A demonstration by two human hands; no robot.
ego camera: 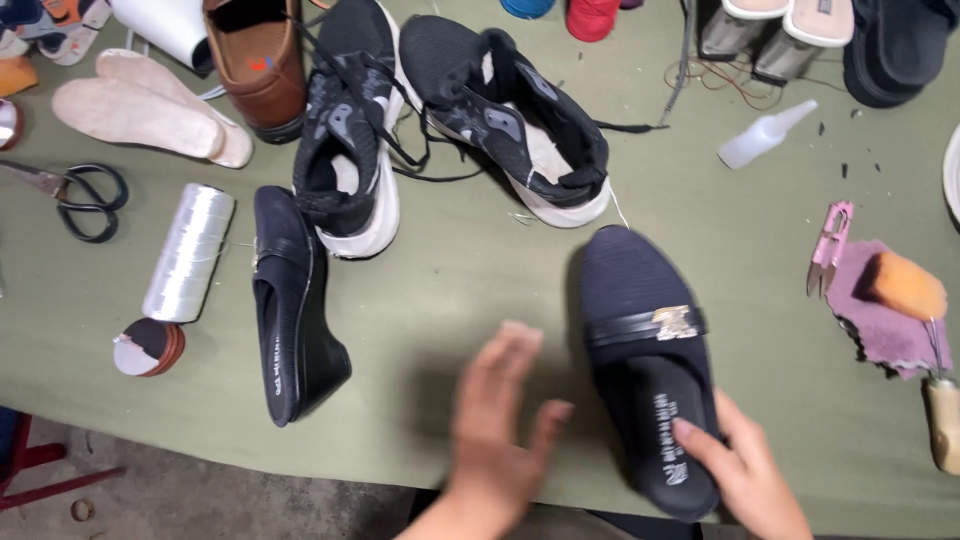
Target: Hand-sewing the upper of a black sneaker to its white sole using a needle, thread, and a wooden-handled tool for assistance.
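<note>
Your right hand (745,470) grips the heel of the black slip-on loafer (645,340) on the green table (450,290), thumb inside. Your left hand (500,420) hovers loose, blurred, just left. Its mate (290,300) lies on its side, well apart.

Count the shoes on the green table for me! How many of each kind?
Black slip-ons: 2
Black-and-white sneakers: 2
Brown leather shoe: 1
Total: 5, leaving out the cut-off pairs at the far right edge.
</note>
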